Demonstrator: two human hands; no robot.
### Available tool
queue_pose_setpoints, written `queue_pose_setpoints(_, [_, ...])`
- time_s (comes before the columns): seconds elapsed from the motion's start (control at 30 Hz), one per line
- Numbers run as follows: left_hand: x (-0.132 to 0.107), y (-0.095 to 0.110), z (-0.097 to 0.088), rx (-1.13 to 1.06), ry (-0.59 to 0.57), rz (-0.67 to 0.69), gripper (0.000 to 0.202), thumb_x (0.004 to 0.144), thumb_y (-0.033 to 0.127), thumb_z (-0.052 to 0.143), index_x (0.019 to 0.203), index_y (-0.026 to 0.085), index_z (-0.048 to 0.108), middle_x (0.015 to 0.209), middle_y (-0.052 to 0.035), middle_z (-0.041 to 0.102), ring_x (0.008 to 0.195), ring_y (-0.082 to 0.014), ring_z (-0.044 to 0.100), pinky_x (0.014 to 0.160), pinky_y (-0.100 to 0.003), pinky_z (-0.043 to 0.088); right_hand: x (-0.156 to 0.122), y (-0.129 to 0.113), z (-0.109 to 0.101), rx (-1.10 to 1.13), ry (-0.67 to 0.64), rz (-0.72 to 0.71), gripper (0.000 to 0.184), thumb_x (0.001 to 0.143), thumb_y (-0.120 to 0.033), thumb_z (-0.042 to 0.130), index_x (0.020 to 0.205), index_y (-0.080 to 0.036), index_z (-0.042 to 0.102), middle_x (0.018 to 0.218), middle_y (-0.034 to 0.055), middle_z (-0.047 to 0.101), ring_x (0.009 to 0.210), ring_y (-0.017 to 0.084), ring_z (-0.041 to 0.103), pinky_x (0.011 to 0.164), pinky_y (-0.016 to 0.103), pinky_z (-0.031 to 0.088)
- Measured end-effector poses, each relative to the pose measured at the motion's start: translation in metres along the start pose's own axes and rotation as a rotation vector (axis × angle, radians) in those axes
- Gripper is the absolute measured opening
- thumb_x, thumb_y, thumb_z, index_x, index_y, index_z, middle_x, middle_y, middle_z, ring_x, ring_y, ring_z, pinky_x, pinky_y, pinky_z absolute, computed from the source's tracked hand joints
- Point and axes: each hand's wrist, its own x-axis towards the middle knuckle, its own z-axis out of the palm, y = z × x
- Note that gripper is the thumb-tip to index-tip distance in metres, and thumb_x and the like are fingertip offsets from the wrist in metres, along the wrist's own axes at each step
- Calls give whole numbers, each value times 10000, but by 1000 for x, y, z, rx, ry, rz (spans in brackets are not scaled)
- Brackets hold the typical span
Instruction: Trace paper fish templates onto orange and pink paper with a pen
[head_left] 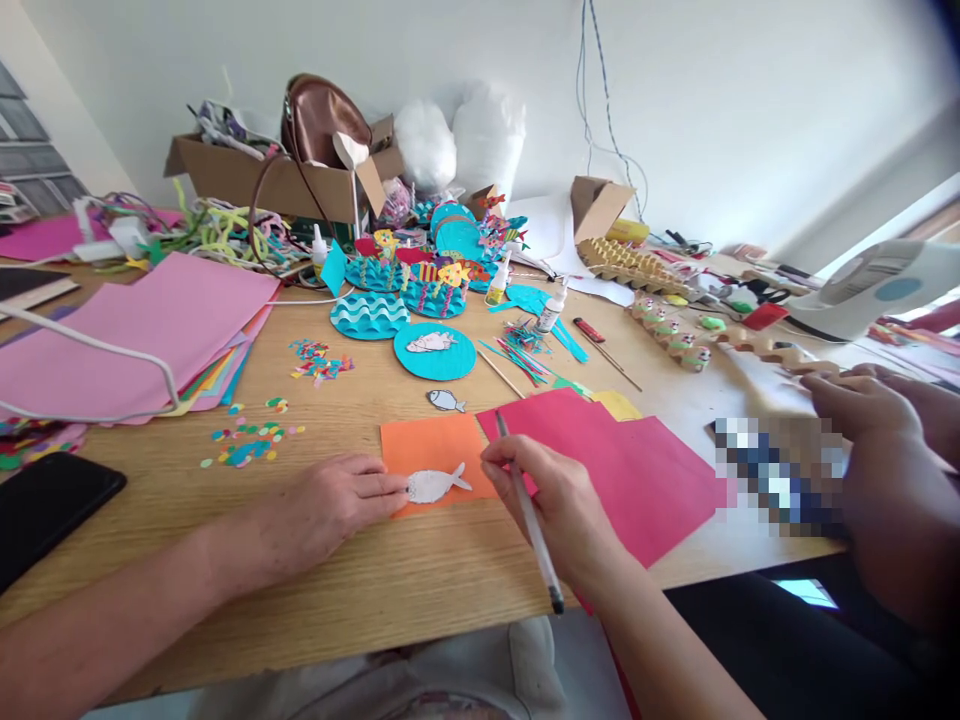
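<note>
My left hand (pixel 337 510) lies flat, its fingertips pressing the head end of a white paper fish cutout (pixel 431 487). Under the fish is a square of orange paper (pixel 427 440) on the wooden table. My right hand (pixel 551 500) grips a pen (pixel 534 530) with a clear barrel and a dark end, held just right of the fish's tail. Beneath that hand spreads red paper (pixel 622 460). A small fish cutout with dark outlines (pixel 446 401) rests just beyond the orange square. Farther back, a blue disc (pixel 457 365) carries more fish cutouts (pixel 430 341).
Pink paper sheets (pixel 135 340) and a black phone (pixel 56 510) are at left. Confetti dots (pixel 251 440) lie nearby. Glue bottles (pixel 552 308) and decorated blue crafts (pixel 435 285) stand behind. A co-worker's hands (pixel 877 410) rest at right. A box (pixel 255 190) sits at the back.
</note>
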Motion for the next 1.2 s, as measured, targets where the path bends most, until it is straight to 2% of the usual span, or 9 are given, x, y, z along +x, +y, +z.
queue_pose_setpoints(0.13, [-2, -1, 1, -53, -63, -53, 386, 940, 130, 288, 1266, 229, 468, 1203, 7, 586, 1078, -167, 486, 885, -247, 401, -2, 1, 20, -8, -194, -72, 107, 884, -163, 459, 874, -179, 564, 763, 27, 619, 659, 125, 545, 570, 209, 370])
queue_pose_setpoints(0.27, [-3, -1, 2, -90, -89, -46, 394, 936, 123, 300, 1284, 233, 448, 1225, 5, 566, 1094, -171, 470, 919, -254, 385, -1, 5, 33, -38, -297, -157, 149, 874, -104, 447, 898, -172, 577, 806, 44, 631, 713, 150, 542, 630, 239, 389])
queue_pose_setpoints(0.47, [4, -3, -3, -151, -75, -84, 334, 926, 115, 333, 1137, 199, 578, 1136, -25, 611, 1019, -175, 513, 896, -285, 403, -2, 7, 38, -24, -307, -183, 175, 868, -80, 447, 912, -173, 589, 808, 46, 618, 735, 158, 526, 649, 251, 393])
queue_pose_setpoints(0.73, [5, -14, -7, -278, -66, -62, 398, 909, 68, 329, 1178, 238, 569, 1109, -17, 633, 1004, -155, 532, 883, -269, 404, 2, 8, 39, 14, -319, -120, 197, 852, -50, 440, 904, -163, 592, 850, 56, 632, 766, 158, 540, 661, 252, 403])
queue_pose_setpoints(1.03, [0, -11, -8, -167, -116, -32, 373, 923, 102, 312, 1198, 187, 548, 1177, -48, 594, 1046, -191, 503, 910, -314, 404, 11, 7, 36, 41, -376, -135, 229, 811, -11, 449, 899, -158, 600, 862, 57, 631, 760, 145, 551, 650, 232, 409])
queue_pose_setpoints(1.2, [-1, -10, -7, -108, -73, 7, 362, 925, 122, 308, 1165, 179, 574, 1146, -61, 615, 1048, -196, 515, 903, -322, 418, 12, 9, 36, 58, -364, -161, 222, 825, -18, 435, 890, -148, 603, 848, 64, 631, 748, 143, 549, 643, 230, 414])
